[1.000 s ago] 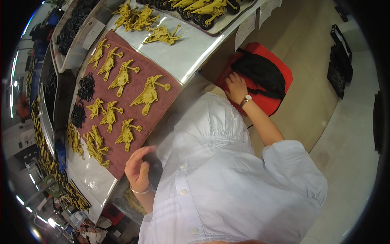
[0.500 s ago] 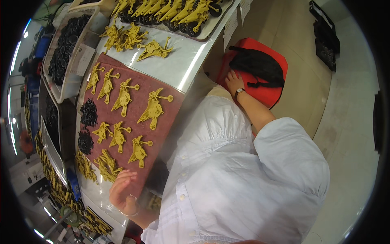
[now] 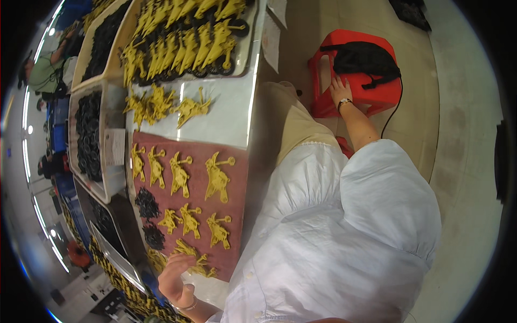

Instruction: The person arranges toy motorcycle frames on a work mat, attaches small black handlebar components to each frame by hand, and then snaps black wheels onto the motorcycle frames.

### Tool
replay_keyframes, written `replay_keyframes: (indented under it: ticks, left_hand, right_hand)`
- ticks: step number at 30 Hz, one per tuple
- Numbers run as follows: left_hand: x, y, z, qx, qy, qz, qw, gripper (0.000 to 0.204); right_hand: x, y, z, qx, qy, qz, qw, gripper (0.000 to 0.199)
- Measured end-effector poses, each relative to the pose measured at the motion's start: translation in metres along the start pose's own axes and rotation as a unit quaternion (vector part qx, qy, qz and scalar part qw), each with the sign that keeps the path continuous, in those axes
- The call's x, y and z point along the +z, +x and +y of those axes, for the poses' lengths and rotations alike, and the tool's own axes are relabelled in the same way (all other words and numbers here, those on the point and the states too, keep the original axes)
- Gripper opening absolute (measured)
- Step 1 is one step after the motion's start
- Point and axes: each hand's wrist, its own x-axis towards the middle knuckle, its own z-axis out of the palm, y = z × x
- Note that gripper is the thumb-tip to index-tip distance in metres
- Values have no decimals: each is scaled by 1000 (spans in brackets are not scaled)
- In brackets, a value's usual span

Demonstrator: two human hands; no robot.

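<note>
My right hand (image 3: 340, 91) lies on the near edge of a red plastic stool (image 3: 383, 100), fingers spread and flat, with a watch on the wrist. Just beyond its fingertips, a black cloth bag (image 3: 363, 58) with a strap rests on the seat. My left hand (image 3: 176, 275), with a bracelet, hovers at the near end of the table, open with fingers loosely bent. Beneath and beside it is a small pile of yellow plastic parts (image 3: 200, 262), partly hidden by the fingers. More yellow parts (image 3: 217, 177) lie spaced in two rows on a reddish-brown mat (image 3: 202, 153).
Two heaps of small black pieces (image 3: 146, 203) sit on the mat's left side. Beyond it, a tray (image 3: 249, 54) holds yellow parts with black wheels. Bins of black rings (image 3: 89, 134) line the table's left. A dark cord (image 3: 392, 116) hangs from the stool.
The view has swung, so the table sits lower and the stool higher and farther right, showing its legs. My right hand remains on the stool, my left over the parts.
</note>
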Motion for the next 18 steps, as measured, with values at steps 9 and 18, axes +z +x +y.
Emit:
replay_keyframes:
  ticks: [9, 18]
  left_hand:
    - [44, 121, 7, -46, -16, -47, 998, 47]
    - [79, 233, 15, -25, -86, 311, 946, 32]
  right_hand:
    - [19, 56, -53, 27, 61, -65, 996, 40]
    - [130, 175, -116, 65, 406, -252, 876, 42]
